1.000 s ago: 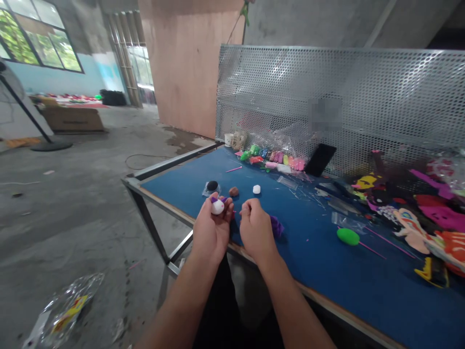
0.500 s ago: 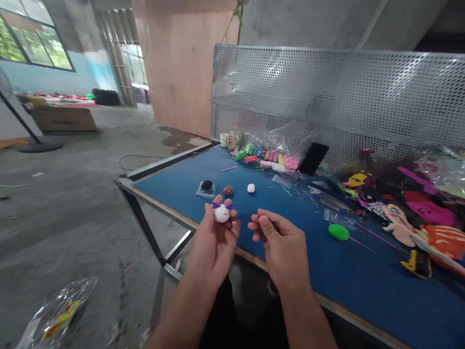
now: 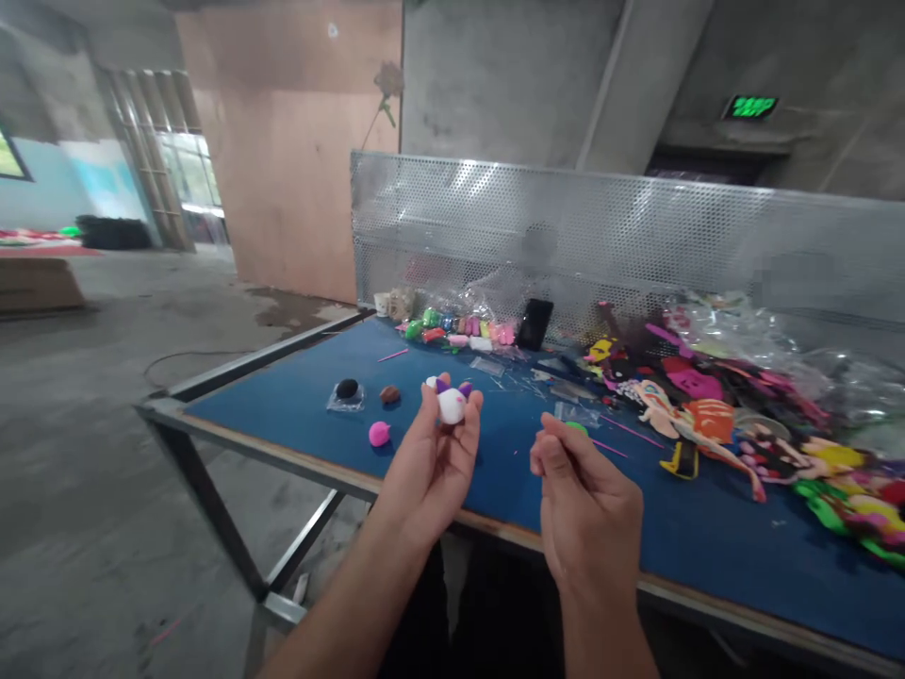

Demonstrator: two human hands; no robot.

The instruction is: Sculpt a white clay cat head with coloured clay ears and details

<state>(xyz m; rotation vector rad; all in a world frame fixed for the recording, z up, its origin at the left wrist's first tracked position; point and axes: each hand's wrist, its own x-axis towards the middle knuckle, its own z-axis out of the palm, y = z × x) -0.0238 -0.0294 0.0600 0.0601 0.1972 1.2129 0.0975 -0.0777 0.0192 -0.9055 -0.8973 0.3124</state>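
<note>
Left hand (image 3: 436, 476): palm up, fingers cupped around white ball (image 3: 451, 408); ball held at the fingertips.
White ball: in the left hand, above the worktop (image 3: 261, 405); two purple points on top, small pink spot on its side.
Right hand (image 3: 592, 505): narrow, thumb against curled fingers; can't tell if anything is pinched inside. Well apart from the white ball.
Behind right hand: green piece (image 3: 577, 428), mostly hidden by the fingers; pink rods (image 3: 632, 431) nearby.
Left of left hand: pink ball (image 3: 380, 435) on the worktop, near edge side; brown lump (image 3: 389, 394) farther back.
Clear wrapper (image 3: 339, 405): flat on the worktop, black lump (image 3: 346, 389) sitting on it, left of the brown lump.
Small white piece (image 3: 431, 382): just past left thumb, partly covered.
Back edge: colored packs (image 3: 467, 327) in clear plastic, dark slab (image 3: 535, 324) leaning beside them, perforated panel (image 3: 452, 212) behind.
Right side: mixed flat cutouts, incl. orange striped piece (image 3: 711, 420).
</note>
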